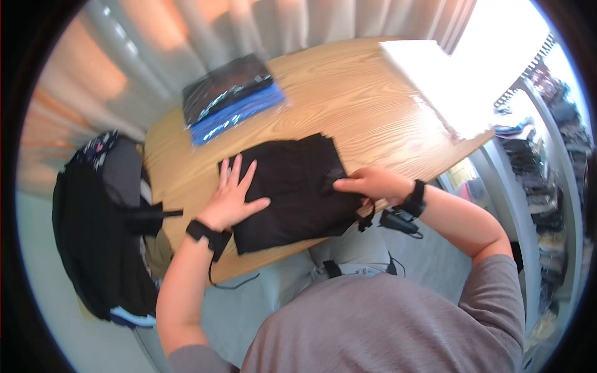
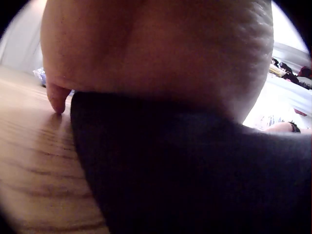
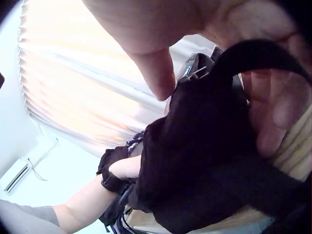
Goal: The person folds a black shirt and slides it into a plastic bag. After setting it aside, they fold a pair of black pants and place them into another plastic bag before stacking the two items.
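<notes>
A folded black garment [image 1: 283, 186] lies on the wooden table near its front edge. My left hand [image 1: 230, 202] rests on the garment's left side with its fingers spread. In the left wrist view, one fingertip [image 2: 59, 106] reaches past the cloth to the wood. At the right edge, my right hand [image 1: 376, 184] grips the garment, thumb on top and fingers below. The right wrist view shows the dark cloth [image 3: 195, 131] between thumb and fingers, with a black strap [image 3: 261, 53] looping across the fingers.
Clear-wrapped packs, one black [image 1: 227, 90] and one blue [image 1: 239, 112], lie at the table's back left. A black backpack [image 1: 93, 230] stands left of the table. White sheets [image 1: 435, 81] lie at the back right, beside shelves [image 1: 535, 155] of packed goods.
</notes>
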`<action>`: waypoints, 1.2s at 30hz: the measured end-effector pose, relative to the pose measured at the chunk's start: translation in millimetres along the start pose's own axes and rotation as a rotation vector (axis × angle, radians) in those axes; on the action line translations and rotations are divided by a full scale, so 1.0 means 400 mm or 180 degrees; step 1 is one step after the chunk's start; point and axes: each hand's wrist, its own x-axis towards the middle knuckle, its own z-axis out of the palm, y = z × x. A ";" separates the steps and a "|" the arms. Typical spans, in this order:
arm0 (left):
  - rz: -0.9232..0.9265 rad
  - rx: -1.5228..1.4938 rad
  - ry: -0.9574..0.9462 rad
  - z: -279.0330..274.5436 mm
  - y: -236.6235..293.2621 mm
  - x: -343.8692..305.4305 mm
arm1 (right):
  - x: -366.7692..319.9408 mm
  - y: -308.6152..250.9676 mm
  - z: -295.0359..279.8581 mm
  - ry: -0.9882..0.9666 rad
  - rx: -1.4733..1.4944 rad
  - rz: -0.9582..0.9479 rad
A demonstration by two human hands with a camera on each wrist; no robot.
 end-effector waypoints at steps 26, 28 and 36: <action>0.0223 -0.0490 -0.0030 0.037 0.210 -0.180 | -0.049 0.259 -0.618 0.4613 -0.3076 0.0954; 0.0234 -0.0496 -0.0014 0.037 0.210 -0.179 | -0.057 0.261 -0.615 0.4782 -0.3069 0.0899; 0.0214 -0.0544 0.0007 0.038 0.209 -0.179 | -0.069 0.264 -0.626 0.4624 -0.2969 0.1173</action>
